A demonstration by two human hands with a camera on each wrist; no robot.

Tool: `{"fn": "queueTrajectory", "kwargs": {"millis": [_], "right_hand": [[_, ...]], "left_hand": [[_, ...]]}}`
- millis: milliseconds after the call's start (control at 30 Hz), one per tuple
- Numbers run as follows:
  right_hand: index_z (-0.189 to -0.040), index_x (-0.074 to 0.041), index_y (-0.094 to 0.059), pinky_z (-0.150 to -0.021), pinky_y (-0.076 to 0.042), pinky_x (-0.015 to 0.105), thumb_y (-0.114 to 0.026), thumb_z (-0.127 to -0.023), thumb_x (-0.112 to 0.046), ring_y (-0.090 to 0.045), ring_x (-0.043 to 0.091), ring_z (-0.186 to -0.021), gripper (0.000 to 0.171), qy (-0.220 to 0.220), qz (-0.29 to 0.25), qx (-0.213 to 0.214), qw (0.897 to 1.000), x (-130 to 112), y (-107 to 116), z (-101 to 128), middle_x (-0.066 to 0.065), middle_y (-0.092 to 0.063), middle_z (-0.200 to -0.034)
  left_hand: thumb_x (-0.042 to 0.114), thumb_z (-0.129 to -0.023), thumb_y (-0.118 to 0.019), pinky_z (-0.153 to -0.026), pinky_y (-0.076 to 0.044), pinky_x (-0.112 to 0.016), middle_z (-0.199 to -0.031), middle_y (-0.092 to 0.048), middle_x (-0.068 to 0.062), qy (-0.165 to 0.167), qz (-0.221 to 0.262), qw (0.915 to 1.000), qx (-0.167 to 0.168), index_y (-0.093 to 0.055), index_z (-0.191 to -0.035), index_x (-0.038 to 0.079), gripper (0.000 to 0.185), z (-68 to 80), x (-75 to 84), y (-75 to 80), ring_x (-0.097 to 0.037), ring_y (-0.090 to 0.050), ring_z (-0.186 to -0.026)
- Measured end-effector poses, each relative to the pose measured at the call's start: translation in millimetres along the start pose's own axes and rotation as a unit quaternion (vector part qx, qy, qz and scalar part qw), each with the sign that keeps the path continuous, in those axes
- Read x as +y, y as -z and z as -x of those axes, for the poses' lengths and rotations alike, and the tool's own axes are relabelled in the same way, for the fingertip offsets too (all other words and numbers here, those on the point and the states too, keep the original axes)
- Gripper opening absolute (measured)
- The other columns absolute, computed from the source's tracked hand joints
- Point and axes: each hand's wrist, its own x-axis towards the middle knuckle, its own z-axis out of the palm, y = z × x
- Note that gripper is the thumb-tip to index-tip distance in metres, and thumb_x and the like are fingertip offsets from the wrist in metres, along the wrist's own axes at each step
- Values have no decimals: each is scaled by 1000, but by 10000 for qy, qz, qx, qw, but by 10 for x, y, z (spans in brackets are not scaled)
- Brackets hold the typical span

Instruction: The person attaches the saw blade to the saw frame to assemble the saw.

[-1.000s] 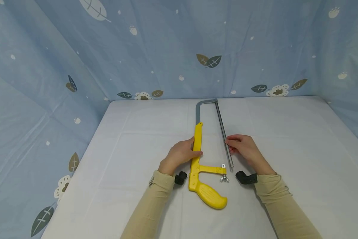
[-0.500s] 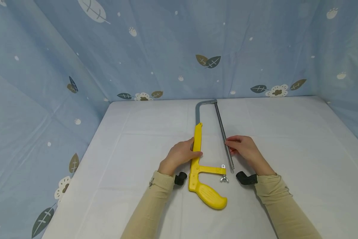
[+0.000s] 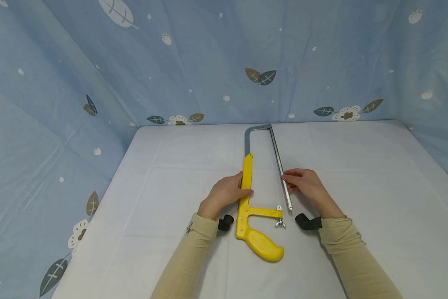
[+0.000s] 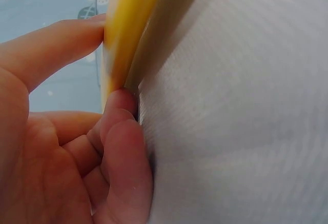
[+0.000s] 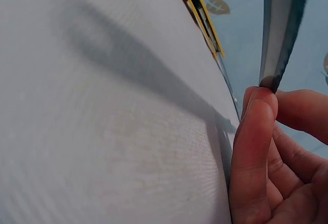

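- The saw (image 3: 251, 195) is lying flat on the white surface (image 3: 358, 166), its long side pointing away from the person.
- The left hand (image 3: 225, 193) is gripping the yellow bar.
- The right hand (image 3: 306, 185) is pinching the blade (image 3: 280, 166), whose near end seems to be hanging loose beside the wing nut (image 3: 280, 223).

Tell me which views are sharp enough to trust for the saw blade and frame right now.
Head view: evenly lit, sharp, faint shadows; the blade catches pale glare. Left wrist view: the yellow frame is close and blurred beside the left hand. Right wrist view: blade blurred, with a broad soft shadow on the cloth by the right hand.
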Motion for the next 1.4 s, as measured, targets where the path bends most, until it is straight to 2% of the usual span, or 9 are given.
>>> {"fn": "queueTrajectory", "kwargs": {"millis": [233, 533, 767, 933, 1400], "right_hand": [[-115, 3, -54, -63, -49, 25, -60, -84, -29, -58, 13, -65, 45, -32, -12, -8, 10000, 11, 13, -8, 13, -60, -89], [-117, 2, -54, -63, -49, 24, -61, -84, -29, -57, 11, -65, 46, -182, -182, 14, 9997, -3, 28, -23, 10, -59, -88], [-118, 6, -52, -62, -49, 24, -62, -84, -27, -56, 9, -65, 48, -163, -400, 10, 9991, -15, 27, -23, 9, -59, -88], [-117, 4, -53, -63, -49, 24, -62, -84, -26, -56, 10, -66, 46, -165, -542, -1, 9984, 0, 28, -26, 11, -58, -92], [-117, 6, -52, -62, -49, 24, -62, -84, -24, -57, 9, -65, 46, -209, -523, 50, 9984, 12, 47, -34, 9, -59, -89]], "left_hand": [[45, -81, -60, -66, -39, -26, -92, -57, 4, 21, -82, 10000, 2, -30, -140, 12, 74, -7, 7, -1, -13, -49, -75], [45, -81, -60, -67, -39, -27, -95, -57, 3, 20, -99, 9999, 20, -33, -138, 13, 71, -9, 0, -4, -13, -50, -76], [45, -81, -59, -73, -39, -29, -109, -57, 0, 11, -77, 10000, 16, -30, -140, 13, 73, -5, -2, 4, -14, -50, -81], [45, -82, -59, -74, -39, -29, -111, -57, -1, 7, -130, 9999, 25, -30, -140, 13, 73, -15, -8, 2, -14, -50, -83], [46, -81, -59, -64, -38, -26, -89, -57, 4, 15, -75, 10000, 8, -34, -138, 13, 70, -27, -18, -13, -14, -50, -73]]}}
